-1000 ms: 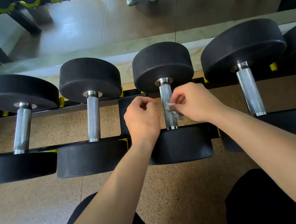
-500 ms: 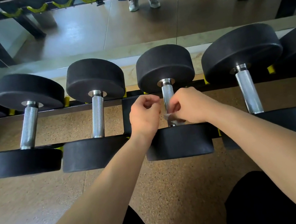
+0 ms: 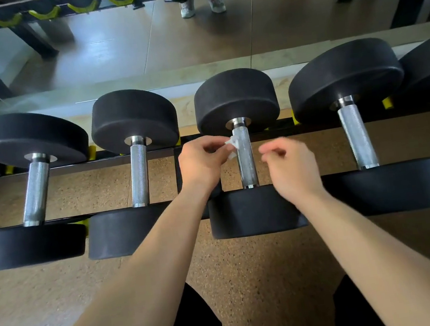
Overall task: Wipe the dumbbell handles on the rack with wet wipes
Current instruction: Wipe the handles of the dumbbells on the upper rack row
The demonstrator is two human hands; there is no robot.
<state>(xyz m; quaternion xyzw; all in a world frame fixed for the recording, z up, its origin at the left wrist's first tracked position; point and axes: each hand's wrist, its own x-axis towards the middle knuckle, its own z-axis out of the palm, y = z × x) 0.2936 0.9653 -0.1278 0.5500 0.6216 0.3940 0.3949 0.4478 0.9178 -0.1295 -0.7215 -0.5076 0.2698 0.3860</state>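
Several black dumbbells with knurled steel handles lie across the rack [image 3: 270, 132]. My left hand [image 3: 201, 164] pinches a small white wet wipe [image 3: 232, 146] against the left side of the middle dumbbell handle [image 3: 247, 166], near its upper end. Just right of that handle my right hand [image 3: 291, 168] hovers with loosely curled fingers, holding nothing and not touching the steel. More handles stand at the left [image 3: 140, 171], far left [image 3: 36, 189] and right [image 3: 357, 136].
A mirror [image 3: 189, 35] rises behind the rack and reflects the floor, another rack and a person's shoes. Speckled brown rubber floor [image 3: 252, 269] lies under and in front of the rack. My dark-clad knees sit at the bottom edge.
The wipe passed from my right hand to my left. My right hand let go and drew back to the right of the handle; my left hand now pinches the wipe near the handle's top.
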